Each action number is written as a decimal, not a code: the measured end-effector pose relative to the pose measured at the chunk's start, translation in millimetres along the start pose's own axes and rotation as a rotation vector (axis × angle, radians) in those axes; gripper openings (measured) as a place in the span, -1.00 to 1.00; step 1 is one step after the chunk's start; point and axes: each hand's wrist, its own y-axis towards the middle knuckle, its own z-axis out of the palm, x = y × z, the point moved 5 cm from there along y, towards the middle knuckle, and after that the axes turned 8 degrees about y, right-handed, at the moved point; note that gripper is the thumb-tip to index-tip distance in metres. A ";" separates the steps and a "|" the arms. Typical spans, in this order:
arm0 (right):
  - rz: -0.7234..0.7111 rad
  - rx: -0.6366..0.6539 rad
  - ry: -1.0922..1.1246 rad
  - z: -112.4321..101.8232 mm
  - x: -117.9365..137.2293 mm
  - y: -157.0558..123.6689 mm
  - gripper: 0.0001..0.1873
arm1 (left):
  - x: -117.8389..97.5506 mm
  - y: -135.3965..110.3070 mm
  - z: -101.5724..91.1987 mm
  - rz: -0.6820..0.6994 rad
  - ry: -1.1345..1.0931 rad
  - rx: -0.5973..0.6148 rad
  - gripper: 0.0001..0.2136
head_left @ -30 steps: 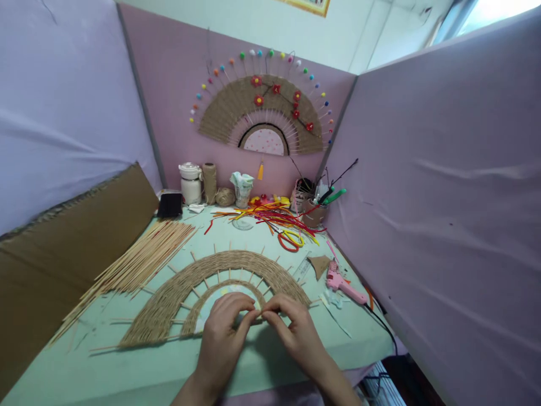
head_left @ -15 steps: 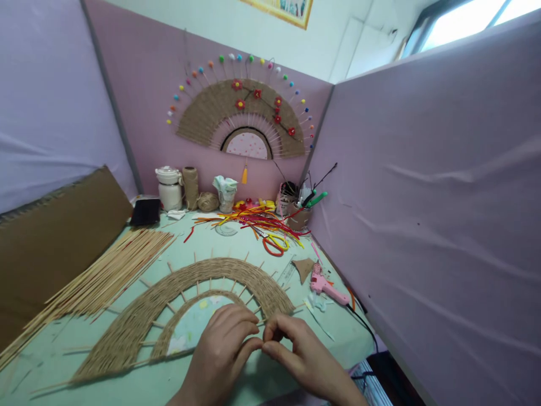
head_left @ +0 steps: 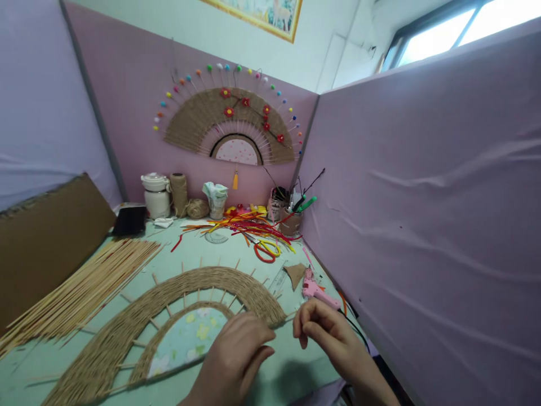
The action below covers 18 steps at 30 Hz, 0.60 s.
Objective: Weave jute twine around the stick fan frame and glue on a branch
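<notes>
My left hand hovers over the near edge of the woven twine fan; its fingers are bent and the thumb tip stands apart from them, with nothing visible between. To the right, my right hand is raised off the table with its fingers curled in and the thumb near the forefinger; whatever it may pinch is too small or hidden to make out. The fan lies flat, with wooden sticks jutting from its outer edge. Its inner half-round is flowered blue-green cloth, partly covered by my left hand.
A pink glue gun with a black cord lies beyond my right hand. Scissors rest by coloured pipe cleaners. Bamboo sticks lie at left; a twine spool stands at the back. A finished fan hangs on the partition.
My hands, which met at the fingertips, have come apart; the right one moved right and the left hand's thumb and fingers parted. The view has shifted slightly, showing more of the flowered cloth.
</notes>
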 end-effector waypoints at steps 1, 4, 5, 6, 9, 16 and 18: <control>0.005 -0.009 -0.012 -5.3 1.3 -0.2 -0.81 | -5.0 3.5 5.1 0.034 -0.031 0.011 -0.89; 0.012 -0.024 -0.066 -19.2 5.7 -1.2 -0.79 | -20.9 13.3 20.6 0.174 -0.067 0.048 -0.86; 0.010 -0.028 -0.092 -23.5 7.3 -1.5 -0.77 | -24.8 16.1 25.1 0.211 -0.062 0.060 -0.85; 0.007 -0.031 -0.120 -27.6 9.0 -1.8 -0.75 | -27.7 18.6 29.2 0.237 -0.053 0.076 -0.85; -0.005 -0.043 -0.192 -38.3 14.9 -2.4 -0.70 | -30.1 24.0 41.2 0.246 -0.018 0.141 -0.84; -0.129 -0.139 -0.324 -61.3 53.4 33.4 -0.53 | -25.5 9.6 81.0 0.415 0.105 0.127 -0.66; -0.231 -0.304 -0.271 -82.1 74.8 64.2 -0.61 | -20.5 2.9 91.9 0.429 0.109 0.119 -0.69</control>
